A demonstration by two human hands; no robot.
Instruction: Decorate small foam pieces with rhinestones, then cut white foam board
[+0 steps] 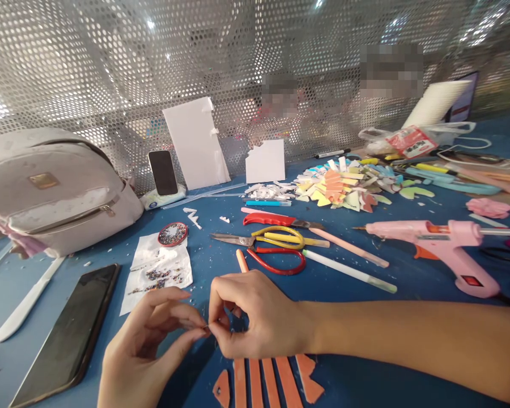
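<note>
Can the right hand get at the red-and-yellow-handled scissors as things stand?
Probably yes: the scissors lie just beyond the right hand and nothing seems to block the way, though its fingers look busy pinching something thin.

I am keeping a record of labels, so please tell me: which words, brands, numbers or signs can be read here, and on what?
No text can be read for certain.
Red-and-white wrapper: print, too blurred.
Metal plate on the backpack: any marking too small.
Packet by the upright phone: blue mark, too small.
Screen at back right: too blurred.
</note>
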